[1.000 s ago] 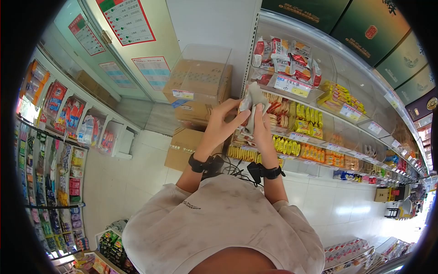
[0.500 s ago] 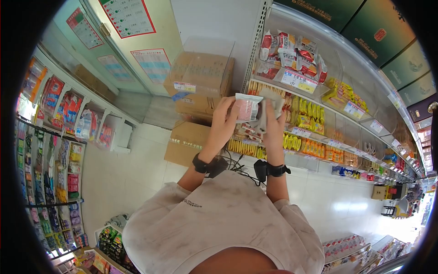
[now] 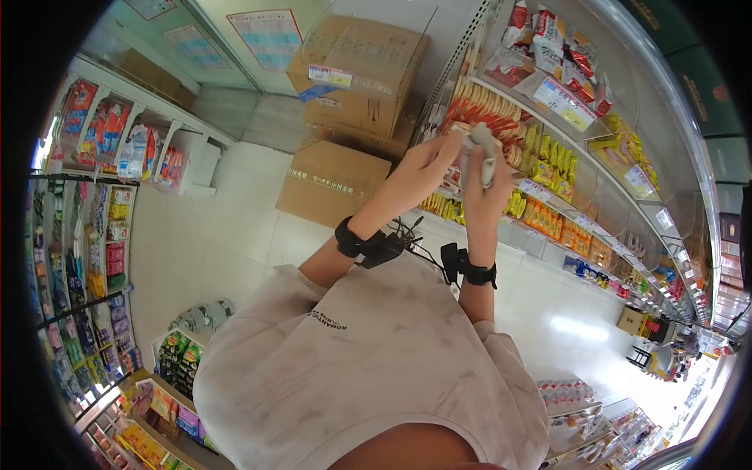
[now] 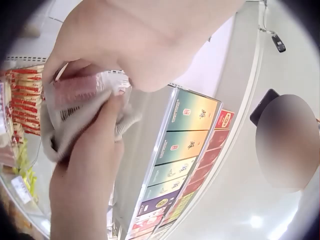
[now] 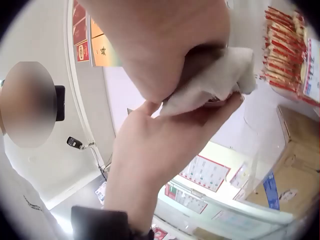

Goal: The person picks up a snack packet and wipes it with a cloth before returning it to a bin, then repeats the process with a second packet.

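My left hand (image 3: 427,168) grips a small pink-and-clear snack packet (image 4: 80,90) by its edge, with a barcode showing in the left wrist view. A crumpled grey-white cloth (image 3: 487,153) is held in my right hand (image 3: 487,192) and lies against the packet. Both hands are close together in front of the snack shelf. In the right wrist view the cloth (image 5: 215,80) bunches out from under the right fingers and hides most of the packet.
Behind the hands, a shelf holds red-and-cream packets (image 3: 489,110), yellow packets (image 3: 552,160) and red-white bags (image 3: 552,43). Cardboard boxes (image 3: 333,180) stand to the left. A black cable (image 3: 407,227) hangs below the wrists. Hanging goods (image 3: 82,274) line the far left.
The head view has tilted down and turned. The packet, shown flat half a second ago, is now mostly covered by the cloth, and both hands have closed in around it.
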